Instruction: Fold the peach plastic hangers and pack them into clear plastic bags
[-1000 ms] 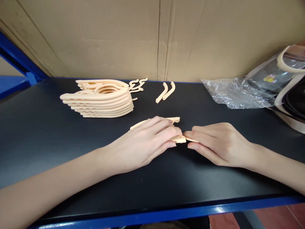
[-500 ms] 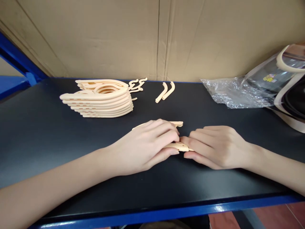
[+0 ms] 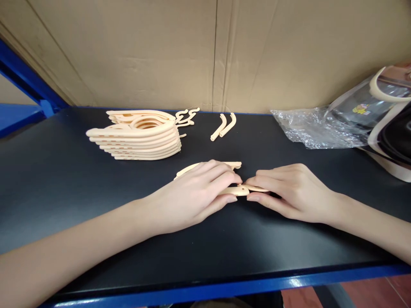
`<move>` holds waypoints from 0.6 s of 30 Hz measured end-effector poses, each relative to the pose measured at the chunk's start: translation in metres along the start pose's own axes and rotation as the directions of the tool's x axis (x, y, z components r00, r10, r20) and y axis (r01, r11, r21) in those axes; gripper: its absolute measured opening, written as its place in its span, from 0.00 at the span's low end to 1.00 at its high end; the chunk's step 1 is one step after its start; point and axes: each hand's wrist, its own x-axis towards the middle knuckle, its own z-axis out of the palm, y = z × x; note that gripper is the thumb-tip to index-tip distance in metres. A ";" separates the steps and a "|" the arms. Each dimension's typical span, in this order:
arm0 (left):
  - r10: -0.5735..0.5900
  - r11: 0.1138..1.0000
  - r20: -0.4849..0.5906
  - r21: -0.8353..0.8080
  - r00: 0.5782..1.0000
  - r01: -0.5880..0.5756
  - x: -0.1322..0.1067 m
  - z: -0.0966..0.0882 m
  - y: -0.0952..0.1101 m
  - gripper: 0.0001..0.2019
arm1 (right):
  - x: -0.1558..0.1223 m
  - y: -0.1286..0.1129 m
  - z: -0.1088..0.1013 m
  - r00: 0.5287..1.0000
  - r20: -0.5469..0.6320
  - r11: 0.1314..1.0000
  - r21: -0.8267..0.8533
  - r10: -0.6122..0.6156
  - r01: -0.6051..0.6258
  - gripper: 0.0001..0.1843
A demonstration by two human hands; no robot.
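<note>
My left hand (image 3: 195, 194) lies over a peach plastic hanger piece (image 3: 236, 191) on the black tabletop (image 3: 64, 188), its fingers curled round the piece's end. My right hand (image 3: 289, 190) meets it from the right, fingers pinched on a thin peach part (image 3: 257, 188) that touches the left piece's tip. Another peach arm (image 3: 229, 164) pokes out from behind the left hand. Most of the held parts are hidden under my fingers.
A stack of peach hangers (image 3: 138, 137) sits at the back left, small hook parts (image 3: 186, 116) beside it. Two curved peach pieces (image 3: 224, 125) lie at the back centre. Crumpled clear plastic (image 3: 314, 126) and a bagged item (image 3: 388, 115) fill the right. Cardboard wall (image 3: 205, 51) behind.
Both hands and the held pieces shifted slightly away from me on the table, staying joined at the fingertips. The view also drifted a little.
</note>
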 end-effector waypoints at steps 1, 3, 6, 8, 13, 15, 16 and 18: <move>-0.002 1.000 -0.002 0.002 1.000 0.002 0.000 0.000 0.000 0.11 | 0.000 0.000 0.001 1.000 0.001 1.000 0.018 0.021 -0.021 0.16; -0.004 1.000 -0.005 0.009 1.000 0.004 0.000 0.001 -0.001 0.11 | -0.001 0.000 0.001 0.998 0.006 0.997 0.050 0.064 -0.064 0.16; -0.009 1.000 -0.004 0.014 1.000 0.009 0.000 0.000 -0.003 0.11 | -0.002 0.000 0.002 0.994 0.017 0.989 0.095 0.112 -0.113 0.15; -0.014 1.000 -0.006 0.013 1.000 0.014 -0.001 0.000 -0.003 0.12 | -0.002 0.000 0.001 0.992 0.017 0.984 0.118 0.129 -0.130 0.14; -0.003 1.000 -0.014 0.006 1.000 0.003 -0.001 -0.002 0.000 0.13 | -0.002 -0.002 0.001 0.996 -0.019 0.990 0.113 0.082 -0.080 0.11; 0.002 1.000 -0.004 -0.010 1.000 -0.002 0.000 -0.003 0.001 0.12 | -0.002 -0.002 0.002 0.998 -0.040 0.995 0.086 0.050 -0.046 0.10; 0.002 1.000 0.000 -0.017 1.000 -0.002 0.000 -0.003 0.001 0.12 | -0.002 -0.002 0.003 0.998 -0.048 0.997 0.068 0.040 -0.036 0.10; -0.004 1.000 -0.002 -0.028 1.000 0.004 0.001 -0.004 0.002 0.12 | -0.002 -0.002 0.003 0.998 -0.060 0.999 0.030 0.027 -0.026 0.12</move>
